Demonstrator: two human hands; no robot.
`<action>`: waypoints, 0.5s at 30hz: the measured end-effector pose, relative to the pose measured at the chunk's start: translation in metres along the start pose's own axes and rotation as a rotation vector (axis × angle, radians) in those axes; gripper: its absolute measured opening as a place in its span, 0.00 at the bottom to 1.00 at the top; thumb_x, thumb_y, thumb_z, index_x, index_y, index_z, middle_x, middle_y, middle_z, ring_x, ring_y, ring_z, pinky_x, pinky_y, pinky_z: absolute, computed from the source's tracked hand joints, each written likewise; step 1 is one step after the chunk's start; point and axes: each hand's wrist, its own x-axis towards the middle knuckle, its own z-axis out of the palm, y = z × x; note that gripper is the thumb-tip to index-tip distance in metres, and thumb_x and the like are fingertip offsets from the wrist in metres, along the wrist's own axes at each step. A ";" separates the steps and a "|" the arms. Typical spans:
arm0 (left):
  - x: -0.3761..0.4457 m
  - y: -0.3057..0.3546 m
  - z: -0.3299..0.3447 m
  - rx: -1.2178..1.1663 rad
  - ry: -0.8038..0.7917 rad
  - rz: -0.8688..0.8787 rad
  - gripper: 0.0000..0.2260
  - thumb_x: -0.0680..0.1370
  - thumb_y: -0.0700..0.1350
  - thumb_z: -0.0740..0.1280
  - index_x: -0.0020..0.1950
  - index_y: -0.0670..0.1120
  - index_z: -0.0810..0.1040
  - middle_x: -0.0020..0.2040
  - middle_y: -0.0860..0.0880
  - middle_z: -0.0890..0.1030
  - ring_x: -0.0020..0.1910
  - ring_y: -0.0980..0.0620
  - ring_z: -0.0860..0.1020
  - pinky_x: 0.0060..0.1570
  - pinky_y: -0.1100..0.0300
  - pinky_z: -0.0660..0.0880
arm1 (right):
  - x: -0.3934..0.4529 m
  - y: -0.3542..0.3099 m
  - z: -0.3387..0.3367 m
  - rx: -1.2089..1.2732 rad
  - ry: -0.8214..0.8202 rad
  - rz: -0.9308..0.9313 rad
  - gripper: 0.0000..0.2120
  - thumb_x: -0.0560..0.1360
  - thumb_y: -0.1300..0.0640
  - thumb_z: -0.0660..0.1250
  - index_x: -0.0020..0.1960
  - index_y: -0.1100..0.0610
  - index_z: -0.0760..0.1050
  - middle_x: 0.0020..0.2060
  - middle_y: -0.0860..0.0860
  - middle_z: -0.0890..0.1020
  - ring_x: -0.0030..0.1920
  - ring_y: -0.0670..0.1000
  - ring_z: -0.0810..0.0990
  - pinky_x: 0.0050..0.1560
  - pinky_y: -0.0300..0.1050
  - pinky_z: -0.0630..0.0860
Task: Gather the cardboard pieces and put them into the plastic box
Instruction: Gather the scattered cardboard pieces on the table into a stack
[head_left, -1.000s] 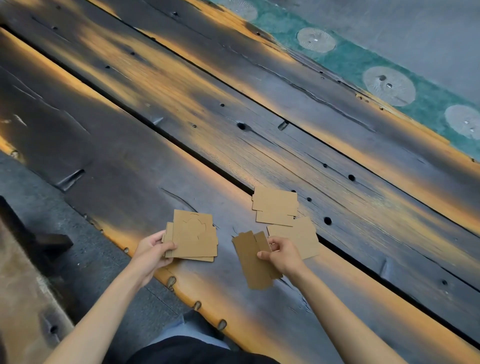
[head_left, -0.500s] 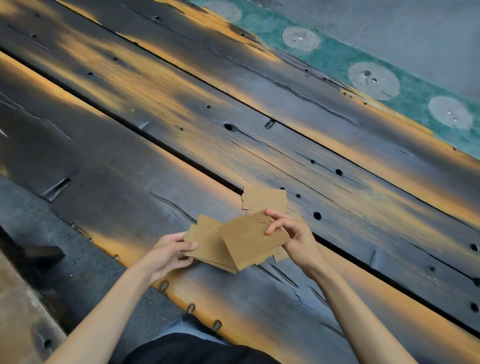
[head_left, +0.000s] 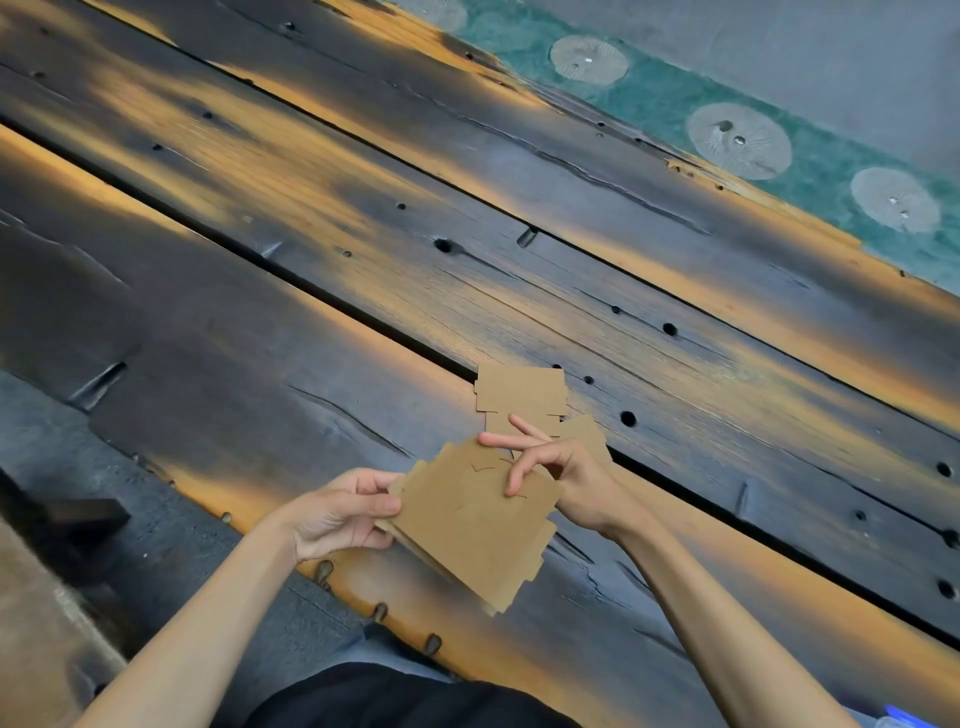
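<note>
gathering step: left hand (head_left: 340, 514) pinches the stack of flat brown cardboard cutouts (head_left: 467, 519), right hand (head_left: 550, 465) half-open steadying it; next likely the loose brown cardboard pieces (head_left: 519, 389) on the dark scorched-wood bench (head_left: 260, 338).

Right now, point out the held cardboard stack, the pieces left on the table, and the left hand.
held stack (head_left: 467, 525), head view, middle of top sheet
table pieces (head_left: 519, 387), head view, middle of upper piece
left hand (head_left: 337, 517), head view, palm
</note>
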 end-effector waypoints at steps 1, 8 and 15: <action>0.000 0.000 0.000 0.015 -0.013 -0.020 0.29 0.74 0.41 0.76 0.70 0.30 0.71 0.53 0.39 0.82 0.48 0.47 0.82 0.48 0.56 0.78 | 0.001 0.000 0.000 0.003 -0.029 -0.004 0.15 0.76 0.64 0.74 0.40 0.45 0.84 0.68 0.41 0.79 0.80 0.41 0.55 0.73 0.35 0.60; 0.002 -0.013 0.001 0.049 -0.051 -0.087 0.25 0.78 0.40 0.72 0.71 0.32 0.71 0.55 0.42 0.83 0.49 0.47 0.81 0.48 0.56 0.78 | 0.009 0.011 0.003 0.003 -0.155 0.013 0.12 0.77 0.61 0.73 0.41 0.45 0.85 0.69 0.41 0.78 0.80 0.40 0.54 0.77 0.48 0.56; 0.008 -0.023 -0.006 -0.010 0.074 -0.045 0.22 0.77 0.37 0.70 0.71 0.36 0.74 0.56 0.41 0.83 0.50 0.47 0.82 0.45 0.56 0.78 | 0.026 0.033 0.007 0.044 -0.040 0.052 0.13 0.77 0.64 0.72 0.52 0.47 0.86 0.66 0.42 0.80 0.77 0.42 0.65 0.73 0.41 0.67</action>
